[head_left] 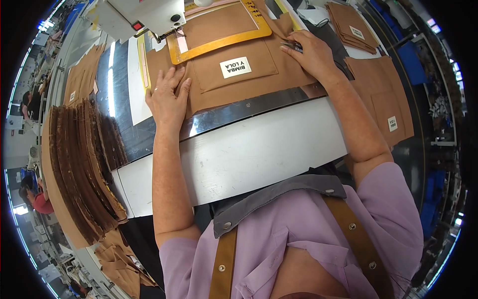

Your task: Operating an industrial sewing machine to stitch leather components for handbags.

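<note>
Fabric panel (234, 74) lies flat under the yellow frame (219, 42); left hand (168, 97) presses, fingers spread; right hand (311, 52) pinches its edge; loosened pressure could shift the pocket askew.

A fabric panel (239, 74) lies on the table (249, 154), under a frame (219, 42); stacked pieces (82, 164) lie left.

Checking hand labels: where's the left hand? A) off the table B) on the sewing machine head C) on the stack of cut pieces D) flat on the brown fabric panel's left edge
D: the left hand lies flat, fingers spread, on the brown fabric panel at its left edge.
</note>
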The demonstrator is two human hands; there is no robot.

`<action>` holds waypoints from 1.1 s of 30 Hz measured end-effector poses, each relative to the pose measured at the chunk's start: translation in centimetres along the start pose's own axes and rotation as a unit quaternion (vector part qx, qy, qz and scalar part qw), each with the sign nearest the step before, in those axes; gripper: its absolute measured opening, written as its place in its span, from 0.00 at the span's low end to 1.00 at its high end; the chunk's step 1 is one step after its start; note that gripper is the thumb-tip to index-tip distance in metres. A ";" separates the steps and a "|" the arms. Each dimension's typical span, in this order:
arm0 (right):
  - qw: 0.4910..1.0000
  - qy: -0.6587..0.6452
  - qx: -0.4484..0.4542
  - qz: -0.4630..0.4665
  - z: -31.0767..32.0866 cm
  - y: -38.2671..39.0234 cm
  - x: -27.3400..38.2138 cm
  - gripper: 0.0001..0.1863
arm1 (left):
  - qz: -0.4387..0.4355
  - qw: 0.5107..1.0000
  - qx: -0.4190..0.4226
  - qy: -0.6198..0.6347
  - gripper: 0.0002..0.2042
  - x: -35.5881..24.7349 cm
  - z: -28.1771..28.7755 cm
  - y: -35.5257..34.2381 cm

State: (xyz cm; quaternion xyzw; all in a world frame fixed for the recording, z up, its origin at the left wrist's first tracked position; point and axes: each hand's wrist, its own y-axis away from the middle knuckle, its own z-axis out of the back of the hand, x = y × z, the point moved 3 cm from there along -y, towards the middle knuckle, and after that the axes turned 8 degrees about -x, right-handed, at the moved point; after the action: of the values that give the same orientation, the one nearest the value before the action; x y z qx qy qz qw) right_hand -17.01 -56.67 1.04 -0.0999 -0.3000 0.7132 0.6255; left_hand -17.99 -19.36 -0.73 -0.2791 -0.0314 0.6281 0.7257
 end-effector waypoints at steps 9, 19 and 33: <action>0.953 -0.192 0.233 0.011 8.0 5.3 4.1 0.13 | 0.053 0.947 0.002 0.318 0.10 2.0 0.2 -1.0; 0.720 -0.442 0.516 0.144 10.8 7.1 11.4 0.22 | 0.029 0.999 0.017 -0.043 0.30 0.5 -0.7 -1.3; 0.956 -0.197 0.096 0.193 1.5 -6.5 11.6 0.17 | -0.369 0.914 0.025 0.168 0.03 -8.2 2.7 3.2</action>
State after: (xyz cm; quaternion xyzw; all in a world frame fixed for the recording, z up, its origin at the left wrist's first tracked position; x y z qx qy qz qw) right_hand -14.70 -45.82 8.57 0.0465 -0.3225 0.8514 0.4111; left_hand -23.61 -25.82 2.59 -0.3303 0.0057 0.2598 0.9074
